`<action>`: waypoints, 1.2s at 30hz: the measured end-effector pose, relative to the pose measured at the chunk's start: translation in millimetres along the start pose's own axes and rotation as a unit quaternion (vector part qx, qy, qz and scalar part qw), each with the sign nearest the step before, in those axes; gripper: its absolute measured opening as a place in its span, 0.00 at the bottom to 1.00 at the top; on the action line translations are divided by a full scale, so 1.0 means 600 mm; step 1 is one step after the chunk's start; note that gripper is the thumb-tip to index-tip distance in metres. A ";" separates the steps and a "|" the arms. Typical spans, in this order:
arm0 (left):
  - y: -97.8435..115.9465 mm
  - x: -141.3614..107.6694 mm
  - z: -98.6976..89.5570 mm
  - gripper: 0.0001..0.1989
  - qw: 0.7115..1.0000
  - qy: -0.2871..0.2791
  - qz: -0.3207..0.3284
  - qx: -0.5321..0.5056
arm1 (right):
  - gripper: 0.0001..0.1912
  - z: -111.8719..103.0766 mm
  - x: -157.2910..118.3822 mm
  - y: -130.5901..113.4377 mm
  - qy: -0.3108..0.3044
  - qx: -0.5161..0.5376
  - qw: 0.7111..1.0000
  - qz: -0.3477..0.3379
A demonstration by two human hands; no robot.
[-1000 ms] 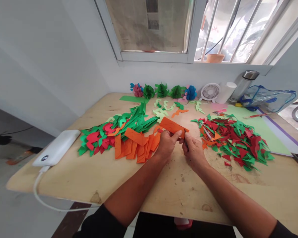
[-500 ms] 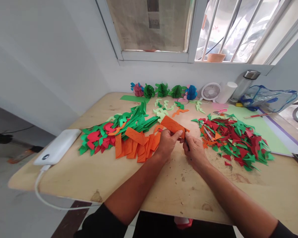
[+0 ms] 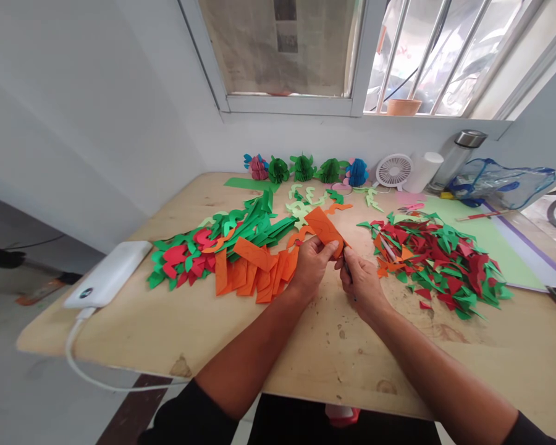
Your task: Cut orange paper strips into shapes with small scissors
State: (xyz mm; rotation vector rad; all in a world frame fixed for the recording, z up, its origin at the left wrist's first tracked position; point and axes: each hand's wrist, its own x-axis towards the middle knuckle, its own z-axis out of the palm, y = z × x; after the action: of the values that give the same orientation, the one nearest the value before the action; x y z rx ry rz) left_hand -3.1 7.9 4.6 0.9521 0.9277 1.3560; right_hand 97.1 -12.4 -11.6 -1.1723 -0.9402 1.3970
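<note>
My left hand [image 3: 314, 262] pinches an orange paper piece [image 3: 323, 226] with pencil-like lines on it, held above the middle of the table. Close beside it, my right hand [image 3: 362, 278] is closed around a small dark tool, mostly hidden by the fingers, at the paper's lower right edge. Left of my hands lie several orange paper strips [image 3: 248, 272], next to a heap of green strips [image 3: 254, 225] and red and green cut shapes [image 3: 185, 259]. On the right is a pile of red, green and orange scraps [image 3: 445, 259].
Paper honeycomb figures [image 3: 303, 168] stand along the wall beside a small white fan [image 3: 393, 171], a bottle [image 3: 458, 161] and a clear blue-edged bag [image 3: 505, 184]. A white power bank [image 3: 109, 275] with a cable lies at the left edge of the wooden table [image 3: 167, 334].
The orange paper has turned so that its far end points more upward. Both hands have shifted slightly, staying close together.
</note>
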 end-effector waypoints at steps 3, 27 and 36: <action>0.005 -0.002 0.001 0.09 1.000 -0.023 0.008 0.006 | 0.26 0.000 0.001 0.000 -0.001 0.005 1.000 -0.002; 0.010 -0.004 0.000 0.09 0.999 -0.041 0.014 0.027 | 0.25 -0.005 0.001 0.001 -0.013 -0.008 1.000 0.016; 0.011 -0.003 0.000 0.08 0.999 -0.041 0.009 0.027 | 0.25 -0.004 0.003 0.000 -0.012 -0.007 1.000 0.016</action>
State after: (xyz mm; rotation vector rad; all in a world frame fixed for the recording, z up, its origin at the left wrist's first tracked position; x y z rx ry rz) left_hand -5.2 5.8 10.6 1.0529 0.8995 1.3035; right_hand 99.6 -11.0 -12.4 -1.1870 -0.9533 1.4359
